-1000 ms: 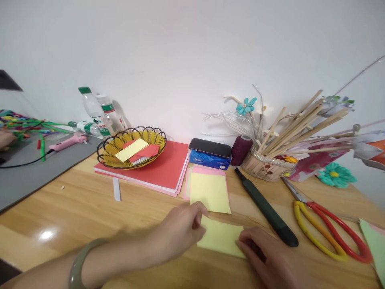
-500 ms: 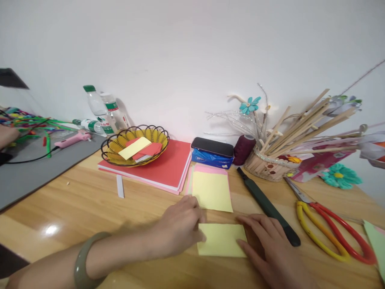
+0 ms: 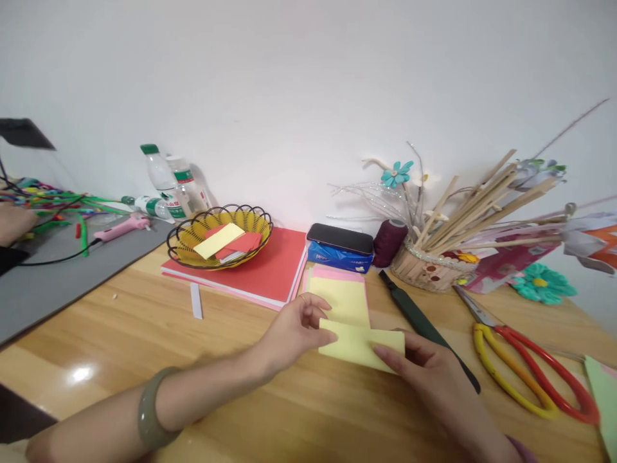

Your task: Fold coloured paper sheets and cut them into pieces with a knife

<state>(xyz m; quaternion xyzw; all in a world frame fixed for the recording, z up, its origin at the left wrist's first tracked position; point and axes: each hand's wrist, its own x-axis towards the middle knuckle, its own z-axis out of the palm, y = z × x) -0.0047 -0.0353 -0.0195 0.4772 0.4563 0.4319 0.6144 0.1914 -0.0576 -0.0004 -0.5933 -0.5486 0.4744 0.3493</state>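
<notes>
Setting: wooden table (image 3: 144,334) against a white wall, crowded with craft supplies.
Paper: a folded yellow paper (image 3: 360,344) is held just above the table, between both hands, in front of a stack of yellow and pink sheets (image 3: 340,297).
Left hand: the left hand (image 3: 294,331) pinches the paper's left edge, thumb and fingers closed on it.
Right hand: the right hand (image 3: 434,379) grips the right end, thumb on top, fingers underneath.
Paper relative to fingers: it spans the gap between the two pinches, its middle free and slightly tilted.
Doing it well: my judgement is that the edges should be kept aligned and the grip light, so the fold stays crisp and the paper does not buckle.
Nearby: black cutter (image 3: 424,328) and scissors (image 3: 525,370) to the right; wire basket (image 3: 219,236) on red sheets (image 3: 270,270) behind.
</notes>
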